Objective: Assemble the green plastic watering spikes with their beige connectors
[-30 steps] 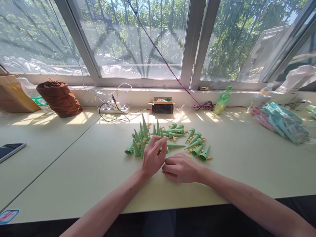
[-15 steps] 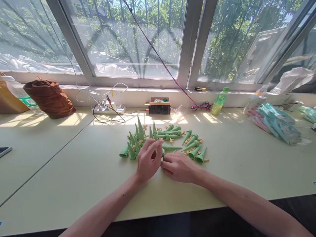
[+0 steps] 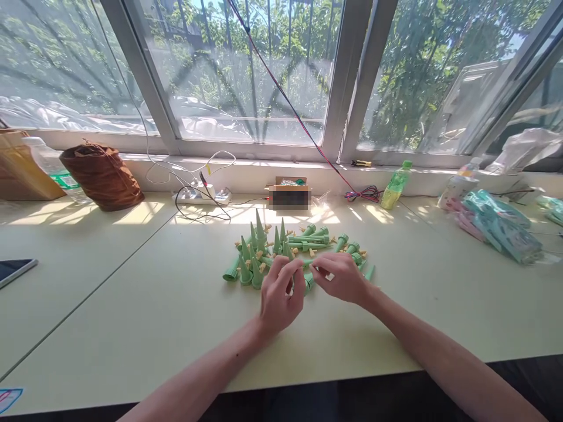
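A heap of several green plastic cone spikes [image 3: 264, 249] with small tan knobs lies on the pale table [image 3: 132, 305], some standing upright, some lying flat. My left hand [image 3: 279, 296] is at the heap's near edge, fingers curled around a green spike [image 3: 308, 281] that shows between my two hands. My right hand [image 3: 341, 278] is just to the right, fingers pinched together at the same spike's end. Both hands nearly touch each other above the table.
A brown cloth bag [image 3: 103, 176] and a cardboard box [image 3: 24, 170] stand at the back left, a phone [image 3: 15, 271] at the left edge. A power strip with cables [image 3: 202, 193], a small box [image 3: 288, 193], a green bottle [image 3: 396, 184] and teal packets [image 3: 501, 228] line the window side.
My right hand has lifted off the table and moved up and right toward the heap. My left hand has curled its fingers closed around a spike.
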The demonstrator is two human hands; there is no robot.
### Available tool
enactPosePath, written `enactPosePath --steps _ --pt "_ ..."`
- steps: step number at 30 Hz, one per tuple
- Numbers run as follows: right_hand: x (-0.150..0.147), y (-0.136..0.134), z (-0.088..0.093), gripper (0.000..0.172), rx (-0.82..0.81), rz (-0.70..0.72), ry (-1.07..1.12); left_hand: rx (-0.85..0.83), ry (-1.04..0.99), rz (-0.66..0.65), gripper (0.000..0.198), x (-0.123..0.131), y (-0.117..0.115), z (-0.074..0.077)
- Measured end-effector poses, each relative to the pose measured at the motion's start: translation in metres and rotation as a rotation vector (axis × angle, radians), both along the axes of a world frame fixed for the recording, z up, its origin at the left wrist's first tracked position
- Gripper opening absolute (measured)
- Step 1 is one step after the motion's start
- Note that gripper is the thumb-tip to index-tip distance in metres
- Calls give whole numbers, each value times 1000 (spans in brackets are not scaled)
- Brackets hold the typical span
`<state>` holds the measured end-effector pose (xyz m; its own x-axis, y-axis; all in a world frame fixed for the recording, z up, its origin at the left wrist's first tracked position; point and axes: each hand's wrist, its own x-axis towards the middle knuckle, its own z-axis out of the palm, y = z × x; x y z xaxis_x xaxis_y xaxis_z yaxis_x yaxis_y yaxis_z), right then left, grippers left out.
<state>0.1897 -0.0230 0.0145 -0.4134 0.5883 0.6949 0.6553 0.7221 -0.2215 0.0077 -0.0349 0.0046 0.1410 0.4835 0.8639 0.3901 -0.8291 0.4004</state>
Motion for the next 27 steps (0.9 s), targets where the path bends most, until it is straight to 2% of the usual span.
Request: enactPosePath --steps 3,7,10,12,13,16,20,23,25,27 --pt "8 11 7 22 -57 -149 141 -9 143 -39 15 3 -4 -8" --pt "11 34 17 17 -303 -199 168 139 357 -139 18 6 -8 -13" --pt "5 66 27 10 -367 -157 105 235 434 -214 21 7 -9 -14" --pt "-5 95 34 11 -401 -166 95 263 402 -240 22 7 -8 -16" --pt "-12 111 36 11 -467 -158 97 247 387 -250 22 7 -8 -16" --pt "-36 158 42 10 -595 -65 35 174 330 -262 22 6 -7 -18" --pt "-66 202 41 22 -755 120 -75 122 331 -296 21 5 -9 -18" --pt "-82 220 38 36 -875 278 -137 104 336 -310 20 5 -10 -17" --pt "-88 227 35 39 -929 377 -181 93 340 -322 20 5 -11 -16" --pt "-93 230 33 39 -931 402 -234 85 344 -330 21 6 -11 -16"
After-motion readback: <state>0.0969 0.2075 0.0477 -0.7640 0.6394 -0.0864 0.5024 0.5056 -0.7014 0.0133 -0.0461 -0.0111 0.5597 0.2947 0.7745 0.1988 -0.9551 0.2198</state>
